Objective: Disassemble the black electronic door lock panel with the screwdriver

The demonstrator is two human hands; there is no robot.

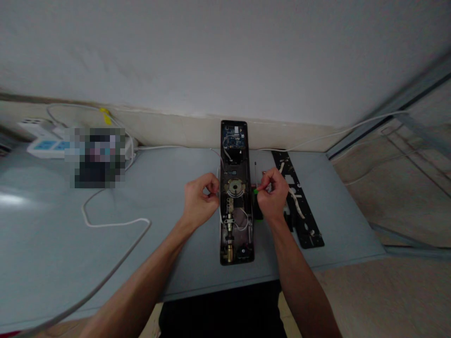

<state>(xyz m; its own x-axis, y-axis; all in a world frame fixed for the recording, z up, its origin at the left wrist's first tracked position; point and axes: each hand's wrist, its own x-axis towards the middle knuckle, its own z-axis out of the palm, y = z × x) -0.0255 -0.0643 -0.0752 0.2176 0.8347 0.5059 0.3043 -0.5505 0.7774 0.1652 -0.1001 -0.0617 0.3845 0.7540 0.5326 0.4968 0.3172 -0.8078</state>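
Note:
A long black electronic lock body (pixel 237 192) lies opened on the pale table (pixel 169 225), showing a circuit board at its far end, a brass round part in the middle and white wires. My left hand (pixel 200 198) is closed at the lock's left edge, fingers pinched beside a white wire. My right hand (pixel 273 195) is closed at the lock's right edge, gripping a small tool with a green part (pixel 256 190); a thin dark shaft (pixel 255 172) rises just beyond it.
A black perforated metal plate (pixel 298 202) lies right of my right hand. A white cable (pixel 116 224) loops across the left of the table. White power strips (pixel 44 141) and a blurred-out item sit at the far left. The table's right edge meets the floor.

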